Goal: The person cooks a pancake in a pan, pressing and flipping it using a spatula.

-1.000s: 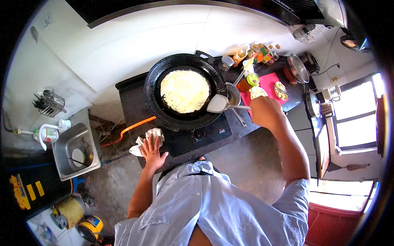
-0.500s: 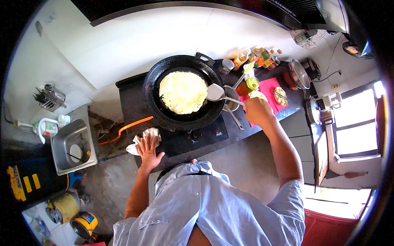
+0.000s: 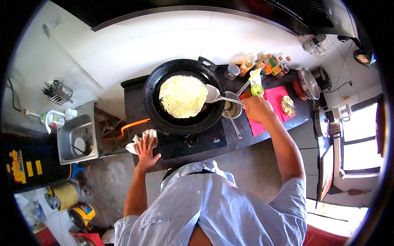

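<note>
My right hand (image 3: 258, 108) is closed around the handle of a metal spatula (image 3: 212, 94). The spatula's blade meets the right edge of a round, pale yellow pancake or omelette (image 3: 182, 97), which lies flat in a large black wok (image 3: 150, 102). Fingers spread, my left hand (image 3: 146, 154) rests on a crumpled white cloth (image 3: 152, 134) at the counter's front left. The wok sits on a black cooktop (image 3: 197, 141). Right of it, a small pot (image 3: 234, 110) holds some liquid and a utensil.
A red cloth (image 3: 277, 96) carries a small plate of food (image 3: 288, 105). Bottles (image 3: 271, 65) and a lidded jar (image 3: 232, 71) stand along the wall. An orange hose (image 3: 133, 124) runs left of the wok; beyond is a steel sink (image 3: 78, 139).
The spatula's blade has tilted against the pancake's edge, with my right hand still on the handle. My left hand stays on the cloth. The whole view has shifted slightly.
</note>
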`<action>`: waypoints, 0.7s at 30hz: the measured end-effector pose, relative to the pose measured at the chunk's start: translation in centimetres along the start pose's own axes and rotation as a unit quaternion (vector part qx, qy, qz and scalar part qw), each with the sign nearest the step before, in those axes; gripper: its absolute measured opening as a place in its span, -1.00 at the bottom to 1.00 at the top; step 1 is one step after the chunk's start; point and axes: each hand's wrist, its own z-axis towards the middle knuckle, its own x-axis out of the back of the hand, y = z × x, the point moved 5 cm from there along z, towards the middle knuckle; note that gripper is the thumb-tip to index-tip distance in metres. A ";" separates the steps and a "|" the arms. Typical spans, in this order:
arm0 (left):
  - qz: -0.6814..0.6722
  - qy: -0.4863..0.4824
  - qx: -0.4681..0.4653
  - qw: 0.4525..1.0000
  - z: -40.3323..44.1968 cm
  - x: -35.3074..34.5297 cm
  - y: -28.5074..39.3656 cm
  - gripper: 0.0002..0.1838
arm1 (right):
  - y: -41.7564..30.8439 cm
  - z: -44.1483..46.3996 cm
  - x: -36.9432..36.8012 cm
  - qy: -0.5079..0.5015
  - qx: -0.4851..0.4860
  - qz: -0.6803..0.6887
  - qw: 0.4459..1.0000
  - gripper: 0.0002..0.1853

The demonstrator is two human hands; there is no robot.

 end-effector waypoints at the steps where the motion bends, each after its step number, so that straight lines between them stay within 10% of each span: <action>1: 0.000 0.000 0.000 1.000 0.0 0.0 -0.1 0.19 | 0.5 0.6 -0.2 0.007 0.012 0.016 1.000 -0.85; 21: 0.001 -0.018 0.019 1.000 0.1 0.4 0.1 0.21 | 1.0 13.6 1.4 -0.031 0.174 -0.033 0.984 -0.73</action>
